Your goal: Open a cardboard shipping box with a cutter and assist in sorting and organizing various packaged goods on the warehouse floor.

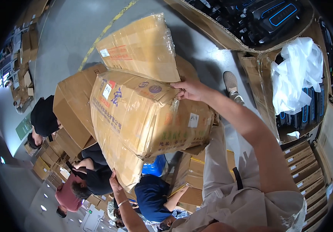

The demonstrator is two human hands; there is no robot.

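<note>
A big worn cardboard box (131, 104), crumpled and covered in clear tape, is held up in front of me. It carries printing and white labels. One large flap (143, 50) stands out at its far side. My right hand (189, 89) is closed on the box edge where that flap folds. Lower down, my left hand (115, 181), with a band on the wrist, grips the edge of another flap at the near left corner. The fingers of the left hand are partly hidden by the cardboard.
Behind it at left is another open cardboard box (73, 104). Several people in dark and red shirts work beyond. To my right stand large cartons (259, 77) with black-and-blue parts and white plastic sheeting (298, 73). Stacked flat cartons (303, 170) sit at lower right. A yellow line (112, 23) crosses the grey floor.
</note>
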